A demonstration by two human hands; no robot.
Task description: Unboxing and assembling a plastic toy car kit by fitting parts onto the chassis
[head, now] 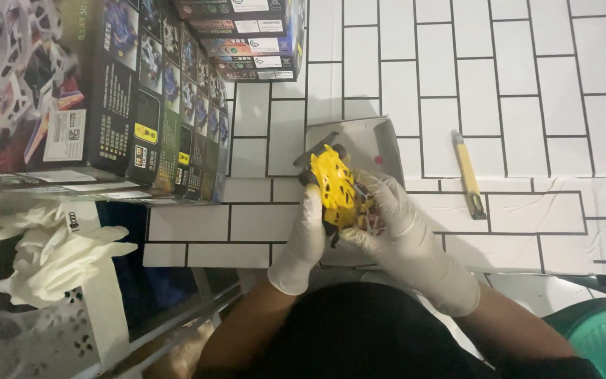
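Both hands wear white gloves and grip a yellow toy car [336, 188] between them. The left hand [305, 235] clasps its left side, and the right hand [391, 221] curls around its right side. The car is held just above a grey box lid [380, 140] on the white tiled tabletop [527, 84]. A yellow utility knife [469, 173] lies to the right, well apart. Stacked toy boxes [106, 98] stand at left, with spare gloves [50, 253] below.
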